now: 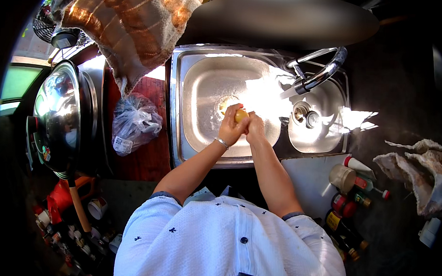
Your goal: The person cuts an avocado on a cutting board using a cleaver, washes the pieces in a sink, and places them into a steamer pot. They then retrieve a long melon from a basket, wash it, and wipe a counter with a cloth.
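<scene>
Both of my hands are together over the large basin of a stainless steel sink (204,85). My left hand (232,126), with a bracelet at its wrist, is closed around a rounded yellow item (241,116), perhaps a fruit or vegetable. Against its right side lies my right hand (256,127); its fingertips are partly hidden, so its hold on the item is unclear. More yellow shows at the drain beyond my left fingers. From the chrome faucet (321,75), at the upper right, water appears to run into the glaring part of the basin.
A knotted plastic bag (136,121) lies on the reddish wooden surface left of the sink. Further left stands a wok with a glass lid (57,112). A stained cloth (133,30) hangs at the upper left. The small basin (317,131) and several bottles (344,204) are to the right.
</scene>
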Available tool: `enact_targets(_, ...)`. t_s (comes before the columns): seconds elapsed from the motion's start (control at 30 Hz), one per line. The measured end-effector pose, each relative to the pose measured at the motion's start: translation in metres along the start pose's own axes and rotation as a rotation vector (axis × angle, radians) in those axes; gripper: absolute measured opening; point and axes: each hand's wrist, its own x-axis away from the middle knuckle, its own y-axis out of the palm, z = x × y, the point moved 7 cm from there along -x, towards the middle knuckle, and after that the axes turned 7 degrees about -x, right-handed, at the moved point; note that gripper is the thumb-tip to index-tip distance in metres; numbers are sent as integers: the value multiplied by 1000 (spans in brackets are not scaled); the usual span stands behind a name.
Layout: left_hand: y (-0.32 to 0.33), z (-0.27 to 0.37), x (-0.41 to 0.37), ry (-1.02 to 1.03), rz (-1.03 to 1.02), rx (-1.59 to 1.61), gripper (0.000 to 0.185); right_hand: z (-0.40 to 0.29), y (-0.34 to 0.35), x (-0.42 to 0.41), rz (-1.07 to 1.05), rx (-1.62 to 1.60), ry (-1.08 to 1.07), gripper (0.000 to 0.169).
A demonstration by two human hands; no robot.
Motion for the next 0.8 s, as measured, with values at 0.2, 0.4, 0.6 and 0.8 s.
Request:
enact_targets(0.2, -4, -60, -8, -566, 229, 492, 40, -23, 24, 39, -117, 933, -576, 24)
enact_targets(0.4, 24, -39, 9, -1198, -418, 954, 35, -36, 26, 55, -446, 333, -473, 34)
enact_targets(0.6, 23, -32, 11, -1203, -404, 719, 33, -49, 31, 44, -318, 472, -906, 21)
enact_targets(0.8, 37, -34, 18, -874, -281, 379, 44, -9, 10, -5, -62, -321, -224, 38)
